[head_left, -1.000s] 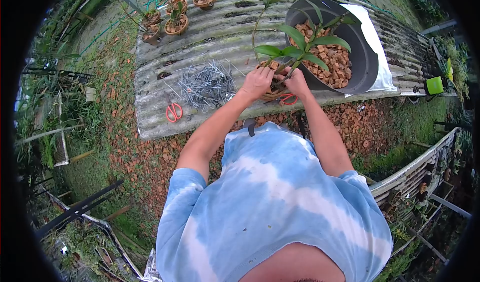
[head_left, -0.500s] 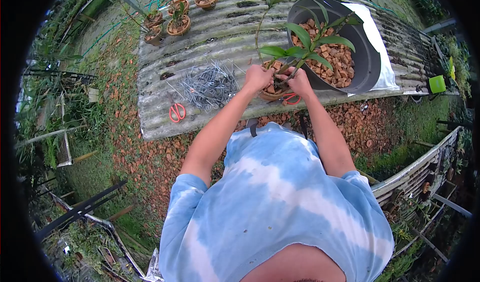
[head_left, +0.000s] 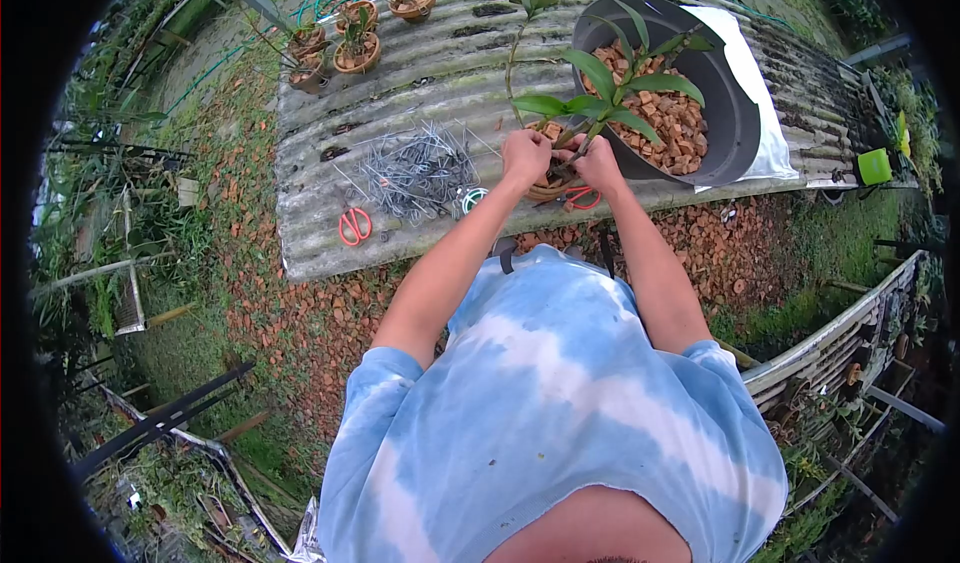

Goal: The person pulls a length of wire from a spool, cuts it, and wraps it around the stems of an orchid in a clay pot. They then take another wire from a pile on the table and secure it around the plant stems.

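Note:
Both hands work at the base of a leafy orchid (head_left: 590,106) in a small clay pot (head_left: 545,193) at the table's front edge. My left hand (head_left: 525,159) is closed on the pot's left side, fingertips pinched together; what they hold is too small to make out. On the right, my right hand (head_left: 598,167) has its fingers closed around the lower orchid stems. Brown chunks partly show in the pot between the hands. Red-handled scissors (head_left: 581,198) lie just right of the pot, partly hidden by my right wrist.
A corrugated sheet (head_left: 420,83) forms the tabletop. Left of my hands lie a heap of metal wires (head_left: 415,171), a green-and-white round item (head_left: 473,199) and red-handled scissors (head_left: 355,226). A big dark tub (head_left: 735,133) of brown chunks stands right, on a white sack (head_left: 765,113). Potted plants (head_left: 357,53) stand far left.
My left hand and forearm have shifted slightly right, closer to my right hand, uncovering the green-and-white round item. The orchid's upper stem and leaves have swayed slightly left. My right hand has barely moved.

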A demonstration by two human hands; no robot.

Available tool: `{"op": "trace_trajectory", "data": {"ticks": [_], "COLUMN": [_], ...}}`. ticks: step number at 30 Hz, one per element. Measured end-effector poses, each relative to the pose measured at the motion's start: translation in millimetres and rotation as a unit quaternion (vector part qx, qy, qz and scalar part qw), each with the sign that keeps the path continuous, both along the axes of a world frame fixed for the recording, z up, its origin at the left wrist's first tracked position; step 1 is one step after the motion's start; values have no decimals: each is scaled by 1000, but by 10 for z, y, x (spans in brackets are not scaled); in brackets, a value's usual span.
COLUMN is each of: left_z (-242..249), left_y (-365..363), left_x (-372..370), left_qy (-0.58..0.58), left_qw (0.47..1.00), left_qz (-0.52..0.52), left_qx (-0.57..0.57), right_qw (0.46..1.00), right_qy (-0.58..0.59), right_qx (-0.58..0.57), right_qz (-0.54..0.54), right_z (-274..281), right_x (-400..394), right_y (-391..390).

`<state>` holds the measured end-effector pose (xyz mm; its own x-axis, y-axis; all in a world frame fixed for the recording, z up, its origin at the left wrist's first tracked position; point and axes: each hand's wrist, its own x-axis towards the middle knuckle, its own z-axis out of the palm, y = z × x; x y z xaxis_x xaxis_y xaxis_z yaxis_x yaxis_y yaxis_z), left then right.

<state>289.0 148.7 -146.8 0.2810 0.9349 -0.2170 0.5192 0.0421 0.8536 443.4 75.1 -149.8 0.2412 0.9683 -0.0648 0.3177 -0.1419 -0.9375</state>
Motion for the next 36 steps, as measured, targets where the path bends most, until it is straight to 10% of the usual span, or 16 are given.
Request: {"op": "trace_trajectory", "data": {"ticks": [13,19,22,25,36], "left_z": [29,78,168,57,53], "left_y": [-76,106,28,6,319], "left_x": [-365,-399,-391,-353,-181], "left_qy": [-49,-82,-81,-190,-198], "left_qw": [901,890,981,959,895], "left_qz": [-226,-278,-177,-46,-35], "left_qx": [368,352,-5,-206,-398], "right_qw": [1000,999,998,999,999], "right_qy": [-24,-37,-44,-35,-28], "right_qx": [-6,-5,-33,-32,-20], "right_qz": [1,2,12,7,2], "right_z": [46,-153,-71,-21,75], "right_x": [22,77,61,34,20], "right_y": [-8,26,13,4,-1]}}
